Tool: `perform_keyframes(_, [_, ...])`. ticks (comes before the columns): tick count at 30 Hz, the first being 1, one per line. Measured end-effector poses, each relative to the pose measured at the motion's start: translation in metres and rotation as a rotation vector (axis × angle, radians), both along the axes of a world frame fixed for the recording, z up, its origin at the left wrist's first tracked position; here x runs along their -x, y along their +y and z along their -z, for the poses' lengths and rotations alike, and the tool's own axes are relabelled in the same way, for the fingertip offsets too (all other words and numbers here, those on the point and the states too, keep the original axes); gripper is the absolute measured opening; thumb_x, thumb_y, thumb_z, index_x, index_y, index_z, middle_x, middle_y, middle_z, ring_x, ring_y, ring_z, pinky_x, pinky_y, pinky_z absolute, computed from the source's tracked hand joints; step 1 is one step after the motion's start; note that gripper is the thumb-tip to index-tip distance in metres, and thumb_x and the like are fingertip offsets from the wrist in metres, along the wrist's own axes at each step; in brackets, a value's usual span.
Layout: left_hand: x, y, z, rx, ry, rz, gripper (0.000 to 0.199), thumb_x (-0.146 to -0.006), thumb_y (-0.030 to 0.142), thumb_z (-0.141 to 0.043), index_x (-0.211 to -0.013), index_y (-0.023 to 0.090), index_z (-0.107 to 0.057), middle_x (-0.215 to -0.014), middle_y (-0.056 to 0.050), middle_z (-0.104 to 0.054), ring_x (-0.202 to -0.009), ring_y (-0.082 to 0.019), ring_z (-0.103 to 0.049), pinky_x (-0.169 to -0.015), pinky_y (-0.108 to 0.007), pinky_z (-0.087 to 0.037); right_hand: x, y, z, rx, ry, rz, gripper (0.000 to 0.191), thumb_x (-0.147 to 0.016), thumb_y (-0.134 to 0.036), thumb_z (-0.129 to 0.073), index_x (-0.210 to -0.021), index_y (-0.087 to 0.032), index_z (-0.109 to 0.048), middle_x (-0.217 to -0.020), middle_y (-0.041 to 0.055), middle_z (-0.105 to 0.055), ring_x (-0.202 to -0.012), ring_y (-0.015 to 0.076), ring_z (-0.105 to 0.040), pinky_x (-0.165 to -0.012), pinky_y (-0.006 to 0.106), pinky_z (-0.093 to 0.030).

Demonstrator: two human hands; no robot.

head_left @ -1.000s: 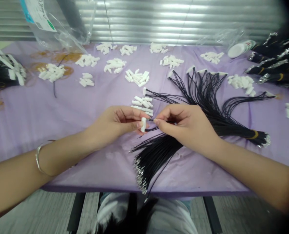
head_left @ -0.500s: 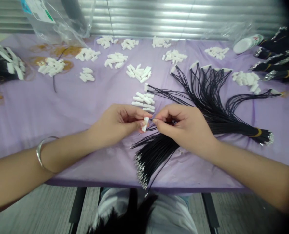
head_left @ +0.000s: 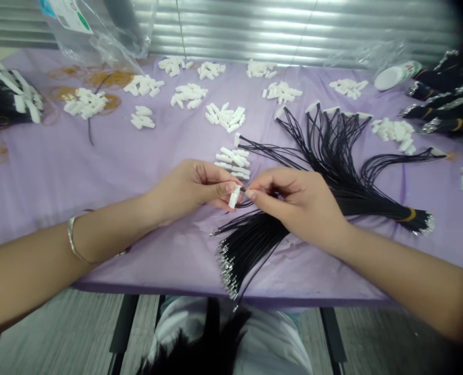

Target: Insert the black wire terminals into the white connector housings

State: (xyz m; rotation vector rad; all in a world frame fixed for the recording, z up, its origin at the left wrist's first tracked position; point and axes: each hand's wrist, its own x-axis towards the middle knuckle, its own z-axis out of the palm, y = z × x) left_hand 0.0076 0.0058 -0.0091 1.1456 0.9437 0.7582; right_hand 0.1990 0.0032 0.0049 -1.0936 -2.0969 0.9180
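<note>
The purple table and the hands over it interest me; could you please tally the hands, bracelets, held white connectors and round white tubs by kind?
Hands, left hand and right hand: 2
Silver bracelet: 1
Held white connector: 1
Round white tub: 1
Total: 5

Two hands (head_left: 192, 188), one bracelet (head_left: 72, 235), one labelled bag (head_left: 94, 41), about thirteen white connector piles (head_left: 227, 119).

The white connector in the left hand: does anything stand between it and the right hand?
Nothing visible blocks the way. Only the black wire pinched by the right hand spans the small gap to the white connector, which the left hand holds.
</note>
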Motion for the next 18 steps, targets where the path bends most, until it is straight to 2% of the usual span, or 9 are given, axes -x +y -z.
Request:
perform_keyframes(2, [0.000,0.001,0.001,0.008,-0.074,0.017,0.007,-0.076,0.021,-0.067,-0.078,0.016,-0.072,-0.073,-0.001,-0.070,-0.067,-0.009,-0.065,-0.066,-0.016,-0.055,0.003,-0.004,-0.002,-0.006,0.017,-0.027,0.010,-0.079,-0.021,-0.059,-0.072,-0.017,-0.064,-0.066,-0.0011,-0.061,-0.057,0.0077,-0.050,-0.050,0.021,-0.037])
perform_keyframes(5, [0.001,0.003,0.003,0.005,-0.173,0.022,0.009,-0.078,0.021,-0.064,-0.082,0.017,-0.071,-0.076,-0.002,-0.070,-0.072,-0.013,-0.066,-0.065,-0.023,-0.058,0.004,-0.005,-0.004,-0.005,0.028,0.028,0.011,-0.079,-0.022,-0.058,-0.072,-0.017,-0.065,-0.066,-0.0008,-0.062,-0.055,0.0078,-0.051,-0.050,0.021,-0.037])
perform_keyframes(10, [0.001,0.003,0.002,-0.054,-0.125,-0.009,0.016,-0.076,0.022,-0.067,-0.091,0.017,-0.070,-0.079,-0.002,-0.069,-0.071,-0.013,-0.065,-0.062,-0.024,-0.058,-0.002,0.005,-0.001,-0.044,-0.056,0.076,0.011,-0.080,-0.024,-0.058,-0.075,-0.017,-0.065,-0.068,0.0008,-0.064,-0.057,0.0104,-0.054,-0.052,0.023,-0.040])
perform_keyframes(12, [0.000,0.003,0.001,-0.056,-0.088,-0.023,0.016,-0.072,0.019,-0.070,-0.088,0.015,-0.069,-0.078,-0.002,-0.069,-0.070,-0.012,-0.064,-0.064,-0.023,-0.057,-0.005,0.006,-0.001,-0.169,-0.119,0.050,0.011,-0.081,-0.024,-0.057,-0.078,-0.017,-0.065,-0.072,0.0028,-0.063,-0.063,0.0131,-0.056,-0.057,0.026,-0.043])
perform_keyframes(14, [-0.001,0.004,0.000,-0.053,-0.038,-0.060,0.015,-0.070,0.016,-0.071,-0.083,0.013,-0.067,-0.075,-0.002,-0.068,-0.068,-0.011,-0.063,-0.065,-0.022,-0.055,-0.007,0.005,-0.001,-0.401,-0.172,0.025,0.010,-0.081,-0.023,-0.056,-0.086,-0.018,-0.064,-0.085,0.0068,-0.063,-0.079,0.0182,-0.057,-0.070,0.032,-0.045])
perform_keyframes(16, [-0.001,0.005,-0.001,-0.053,-0.011,-0.116,0.014,-0.069,0.016,-0.071,-0.082,0.012,-0.066,-0.073,-0.001,-0.068,-0.065,-0.009,-0.063,-0.065,-0.020,-0.054,-0.007,0.002,0.000,-0.572,-0.218,-0.069,0.013,-0.083,-0.022,-0.055,-0.093,-0.019,-0.063,-0.096,0.0092,-0.061,-0.092,0.0214,-0.054,-0.082,0.036,-0.043])
perform_keyframes(18, [0.000,0.006,-0.001,-0.061,-0.011,-0.162,0.014,-0.069,0.016,-0.072,-0.081,0.012,-0.065,-0.071,0.000,-0.067,-0.064,-0.008,-0.062,-0.064,-0.018,-0.053,-0.005,-0.001,0.003,-0.549,-0.267,-0.250,0.013,-0.084,-0.022,-0.053,-0.093,-0.019,-0.063,-0.097,0.0091,-0.060,-0.094,0.0208,-0.053,-0.084,0.036,-0.043])
